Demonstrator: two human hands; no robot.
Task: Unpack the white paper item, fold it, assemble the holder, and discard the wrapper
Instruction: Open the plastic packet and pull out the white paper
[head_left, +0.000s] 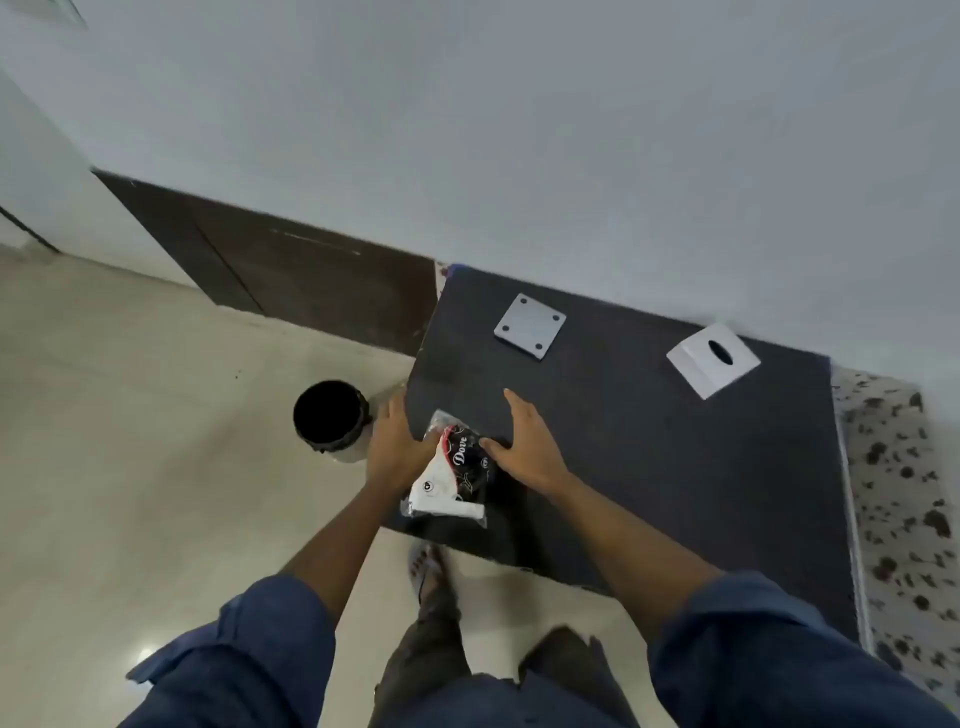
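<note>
Two hands hold a shiny packet (451, 475) at the worktop's (675, 467) 7 o'clock corner. Left hand (397, 447) grips its left edge; right hand (524, 447) pinches its top. At 9 o'clock stands a black bin (330, 415). Holder parts: flat plate (530, 332) at 12, slotted cover (712, 359) at 2.

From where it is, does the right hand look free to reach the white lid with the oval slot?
Probably yes. The right hand rests on the packet, and only bare tabletop lies between it and the lid; it would have to let go first.
</note>
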